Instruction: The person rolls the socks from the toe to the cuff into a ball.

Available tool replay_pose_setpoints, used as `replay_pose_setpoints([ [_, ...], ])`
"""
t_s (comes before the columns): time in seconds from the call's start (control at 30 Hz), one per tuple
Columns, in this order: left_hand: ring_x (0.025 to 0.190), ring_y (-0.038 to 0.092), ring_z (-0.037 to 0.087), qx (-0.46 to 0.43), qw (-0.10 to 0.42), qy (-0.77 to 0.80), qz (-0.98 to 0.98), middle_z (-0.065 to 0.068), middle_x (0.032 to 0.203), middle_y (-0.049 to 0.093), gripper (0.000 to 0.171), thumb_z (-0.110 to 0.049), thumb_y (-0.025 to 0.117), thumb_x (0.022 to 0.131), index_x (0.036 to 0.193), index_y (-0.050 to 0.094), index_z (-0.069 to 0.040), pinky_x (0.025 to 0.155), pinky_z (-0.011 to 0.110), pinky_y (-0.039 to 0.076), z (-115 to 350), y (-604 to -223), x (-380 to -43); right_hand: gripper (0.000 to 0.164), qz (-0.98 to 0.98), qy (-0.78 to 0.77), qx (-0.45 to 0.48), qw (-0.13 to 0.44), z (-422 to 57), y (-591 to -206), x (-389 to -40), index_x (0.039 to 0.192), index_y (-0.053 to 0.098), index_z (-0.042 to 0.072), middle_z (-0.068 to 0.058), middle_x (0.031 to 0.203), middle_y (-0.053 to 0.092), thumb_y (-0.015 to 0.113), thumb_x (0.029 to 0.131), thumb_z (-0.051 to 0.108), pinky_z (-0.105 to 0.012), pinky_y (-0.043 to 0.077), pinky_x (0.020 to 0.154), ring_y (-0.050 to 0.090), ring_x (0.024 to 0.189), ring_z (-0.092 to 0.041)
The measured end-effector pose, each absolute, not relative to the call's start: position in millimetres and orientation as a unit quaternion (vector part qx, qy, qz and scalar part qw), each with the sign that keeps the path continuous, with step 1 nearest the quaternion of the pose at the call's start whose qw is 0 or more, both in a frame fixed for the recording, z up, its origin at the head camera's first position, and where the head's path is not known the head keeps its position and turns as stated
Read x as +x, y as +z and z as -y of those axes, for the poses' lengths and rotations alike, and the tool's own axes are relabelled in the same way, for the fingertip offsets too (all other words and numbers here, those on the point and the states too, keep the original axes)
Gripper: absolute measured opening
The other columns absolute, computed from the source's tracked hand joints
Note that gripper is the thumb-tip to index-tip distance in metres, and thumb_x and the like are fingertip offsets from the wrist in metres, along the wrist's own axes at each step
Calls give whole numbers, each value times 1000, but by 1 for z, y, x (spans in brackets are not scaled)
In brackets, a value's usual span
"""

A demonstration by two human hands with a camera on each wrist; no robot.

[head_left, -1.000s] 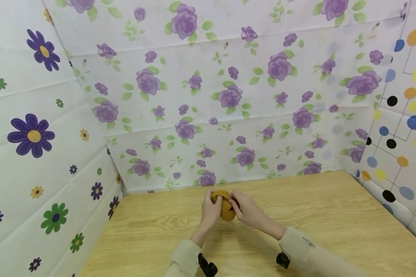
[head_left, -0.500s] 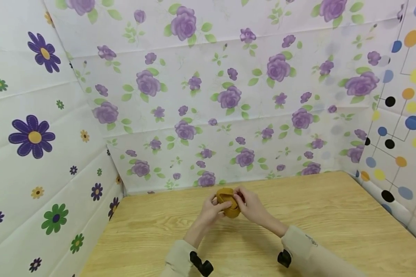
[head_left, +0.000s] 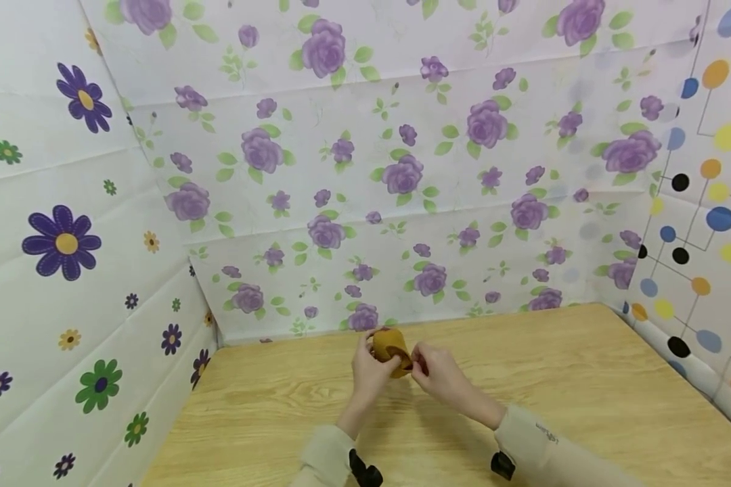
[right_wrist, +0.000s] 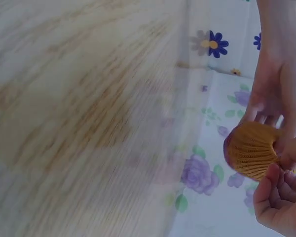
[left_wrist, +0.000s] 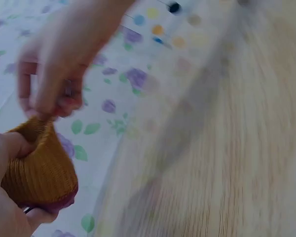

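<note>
A mustard ribbed-knit sock bundle (head_left: pixel 388 343) is held above the table, with a purple-red edge at its rounded end in the left wrist view (left_wrist: pixel 42 173). My left hand (head_left: pixel 368 372) grips it from the left side, its thumb tucked into the knit opening. At the opening's edge, my right hand (head_left: pixel 443 377) pinches the rim between thumb and fingers. The right wrist view shows the ribs of the sock bundle (right_wrist: pixel 249 150) drawn together toward that pinch. What lies inside the bundle is mostly hidden.
Under both hands lies a wood-grain table (head_left: pixel 268 406). Its back edge meets a sheet with purple roses (head_left: pixel 402 174). Other patterned sheets stand at the left (head_left: pixel 67 243) and right (head_left: pixel 706 223). Black wrist cameras (head_left: pixel 365 470) sit at both sleeves.
The sock bundle has turned in my left hand, so its ribbed outer side shows more and its opening faces right. My right hand has shifted slightly lower, pinching the rim at the right.
</note>
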State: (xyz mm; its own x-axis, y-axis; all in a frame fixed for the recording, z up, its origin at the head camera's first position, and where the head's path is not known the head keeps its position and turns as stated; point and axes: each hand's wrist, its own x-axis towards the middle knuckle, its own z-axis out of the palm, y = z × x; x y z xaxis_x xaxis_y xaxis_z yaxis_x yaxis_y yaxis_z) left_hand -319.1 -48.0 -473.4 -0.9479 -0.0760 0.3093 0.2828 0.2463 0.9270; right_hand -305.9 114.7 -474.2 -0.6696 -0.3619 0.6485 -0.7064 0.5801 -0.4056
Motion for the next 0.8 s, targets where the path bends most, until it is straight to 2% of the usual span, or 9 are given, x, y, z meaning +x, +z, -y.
replay_pose_setpoints([
  [0.1, 103, 62, 33, -73, 212, -545, 808, 20, 115, 63, 66, 4, 77, 70, 128, 47, -5, 82, 45, 54, 43, -475, -319, 14, 845, 345, 321, 252, -113, -475, -305, 83, 57, 6, 3, 64, 55, 64, 81, -6, -12, 37, 45, 41, 52, 5],
  [0.17, 105, 61, 34, -84, 214, -528, 818, 20, 119, 62, 68, 5, 76, 71, 131, 46, -3, 85, 46, 53, 42, -475, -318, 12, 842, 357, 323, 243, -112, -477, -305, 85, 58, 6, 2, 66, 57, 64, 84, -4, -13, 40, 47, 44, 54, 5],
  [0.27, 112, 57, 35, -110, 183, -530, 820, 20, 128, 57, 71, 5, 74, 74, 137, 43, -2, 91, 49, 50, 44, -474, -315, 7, 838, 387, 319, 213, -113, -479, -306, 90, 61, 6, 0, 73, 62, 61, 90, -1, -16, 46, 52, 54, 60, 1],
  [0.33, 116, 55, 35, -128, 155, -541, 817, 19, 133, 52, 72, 5, 73, 77, 140, 41, -6, 94, 50, 49, 47, -474, -314, 8, 839, 414, 302, 183, -115, -479, -306, 92, 63, 7, -2, 78, 65, 56, 95, 3, -19, 50, 57, 59, 66, -5],
  [0.43, 120, 52, 34, -156, 136, -550, 809, 18, 135, 50, 72, 9, 72, 77, 139, 40, -8, 97, 50, 46, 51, -475, -314, 21, 836, 473, 255, 113, -116, -476, -306, 94, 66, 6, -6, 84, 68, 47, 101, 10, -25, 53, 64, 65, 74, -14],
  [0.57, 120, 52, 32, -203, 130, -520, 820, 16, 131, 50, 73, 11, 76, 72, 133, 41, -7, 99, 49, 45, 55, -479, -318, 34, 807, 569, 157, 2, -116, -473, -307, 96, 63, -3, -14, 86, 67, 37, 104, 18, -36, 58, 71, 66, 78, -21],
  [0.67, 118, 52, 30, -243, 107, -490, 830, 15, 127, 50, 73, 8, 80, 70, 130, 40, -4, 99, 46, 46, 57, -483, -320, 37, 778, 618, 100, -49, -115, -475, -309, 103, 57, -9, -20, 87, 66, 36, 104, 23, -43, 58, 74, 67, 77, -25],
  [0.8, 119, 51, 26, -292, 51, -466, 833, 11, 126, 49, 73, -1, 85, 70, 127, 41, -6, 100, 41, 46, 60, -488, -320, 42, 771, 629, 74, -70, -117, -481, -312, 114, 51, -9, -21, 92, 66, 41, 104, 30, -45, 58, 76, 68, 79, -24],
])
